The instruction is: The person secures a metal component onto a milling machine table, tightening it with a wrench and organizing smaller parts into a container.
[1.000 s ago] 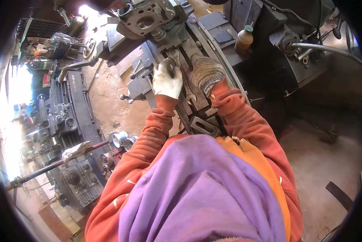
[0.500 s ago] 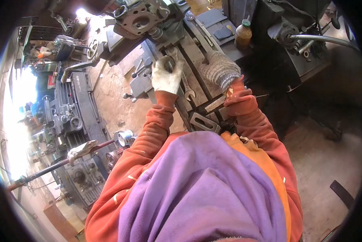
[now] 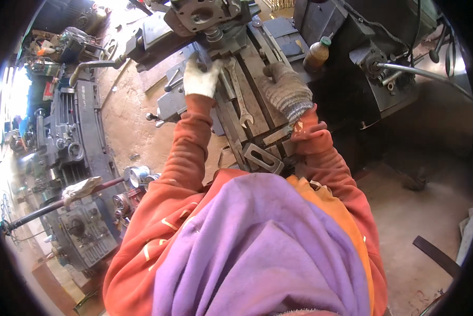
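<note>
My left hand (image 3: 200, 80), in a white work glove, is over the left edge of a slotted machine table (image 3: 253, 79). Its thumb stands apart from the fingers, whose tips are hard to see. Just right of it a metal rod (image 3: 228, 88) lies on the table. Beside the rod is an open-end wrench (image 3: 240, 95), its jaw toward me. My right hand (image 3: 286, 90), in a grey knitted glove, rests at the table's right side, fingers loosely bent and thumb apart. I see nothing held in it. Nearer me lies a slotted metal clamp plate (image 3: 264, 158).
A metal part with a large bore (image 3: 199, 16) sits at the table's far end. A bottle of brown liquid (image 3: 317, 53) stands right, near a machine with a long lever (image 3: 426, 72). Left is a crank handle (image 3: 91, 66); beyond it, another machine (image 3: 84, 131).
My left hand has shifted left and away from the wrench; the rod beside it now shows lying on the table. My right hand has stayed nearly in place. The view has shifted slightly.
</note>
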`<move>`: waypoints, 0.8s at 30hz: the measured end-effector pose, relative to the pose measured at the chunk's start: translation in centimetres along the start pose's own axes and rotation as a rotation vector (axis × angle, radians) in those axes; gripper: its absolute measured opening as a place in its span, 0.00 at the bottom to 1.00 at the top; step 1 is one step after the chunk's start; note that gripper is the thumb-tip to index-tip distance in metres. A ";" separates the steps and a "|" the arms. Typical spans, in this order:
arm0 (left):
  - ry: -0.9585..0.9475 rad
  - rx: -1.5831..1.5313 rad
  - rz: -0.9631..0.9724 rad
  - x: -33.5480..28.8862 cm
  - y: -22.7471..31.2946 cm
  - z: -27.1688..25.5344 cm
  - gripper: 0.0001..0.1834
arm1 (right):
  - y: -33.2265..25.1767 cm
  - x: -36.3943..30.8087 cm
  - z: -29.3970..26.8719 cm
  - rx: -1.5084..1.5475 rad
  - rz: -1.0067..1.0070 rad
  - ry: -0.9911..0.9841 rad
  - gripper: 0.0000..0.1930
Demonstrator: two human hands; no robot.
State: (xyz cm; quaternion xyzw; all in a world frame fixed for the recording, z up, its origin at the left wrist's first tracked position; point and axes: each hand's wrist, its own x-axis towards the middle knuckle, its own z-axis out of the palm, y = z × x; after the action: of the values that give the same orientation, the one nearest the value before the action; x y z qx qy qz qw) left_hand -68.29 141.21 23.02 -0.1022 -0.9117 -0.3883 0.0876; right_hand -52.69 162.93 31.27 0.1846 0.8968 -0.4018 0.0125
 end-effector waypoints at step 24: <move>-0.235 -0.244 -0.098 3.7 0.9 -2.0 0.27 | -5.8 6.8 5.8 -0.139 -0.043 -0.084 0.25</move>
State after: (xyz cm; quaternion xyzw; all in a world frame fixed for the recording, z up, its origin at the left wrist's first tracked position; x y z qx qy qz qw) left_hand -71.49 140.79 25.95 -0.1122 -0.8656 -0.4853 -0.0516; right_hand -61.74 157.36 30.33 0.1471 0.9249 -0.3463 0.0545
